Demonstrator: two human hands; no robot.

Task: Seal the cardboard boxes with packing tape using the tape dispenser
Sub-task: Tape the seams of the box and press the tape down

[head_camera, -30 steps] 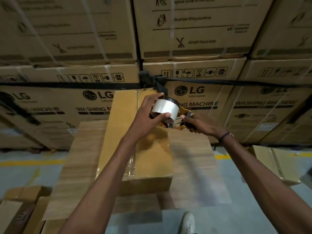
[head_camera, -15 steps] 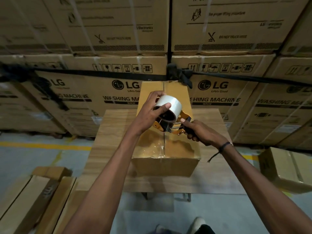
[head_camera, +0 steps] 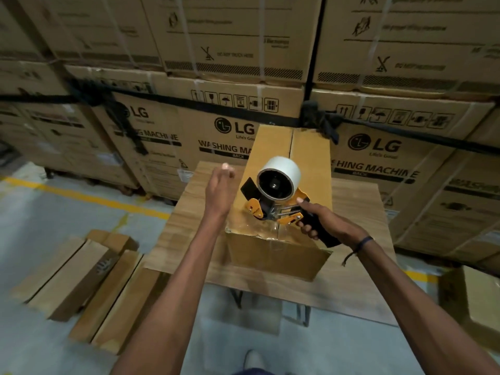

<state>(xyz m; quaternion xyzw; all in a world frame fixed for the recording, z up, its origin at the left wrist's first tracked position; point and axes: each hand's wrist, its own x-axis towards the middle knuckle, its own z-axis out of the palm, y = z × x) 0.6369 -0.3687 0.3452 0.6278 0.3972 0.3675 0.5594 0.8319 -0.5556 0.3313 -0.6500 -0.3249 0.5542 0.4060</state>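
Note:
A long brown cardboard box (head_camera: 278, 255) lies on a wooden table (head_camera: 354, 280), its top flaps meeting at a centre seam, with shiny clear tape over its near end. My right hand (head_camera: 323, 224) grips the black handle of an orange tape dispenser (head_camera: 273, 201) carrying a white tape roll; the dispenser's front sits at the box's near top edge. My left hand (head_camera: 219, 188) hovers just left of the roll, fingers loosely curled, holding nothing and touching nothing.
Stacked washing-machine cartons (head_camera: 216, 125) bound by a black strap form a wall behind the table. Flat long boxes (head_camera: 81, 282) lie on the floor at left, another carton (head_camera: 476, 301) at right. My shoe (head_camera: 253, 359) shows below the table edge.
My left hand has let go of the tape roll and moved left, off the dispenser. My right hand still holds the handle; the dispenser has come toward the box's near end.

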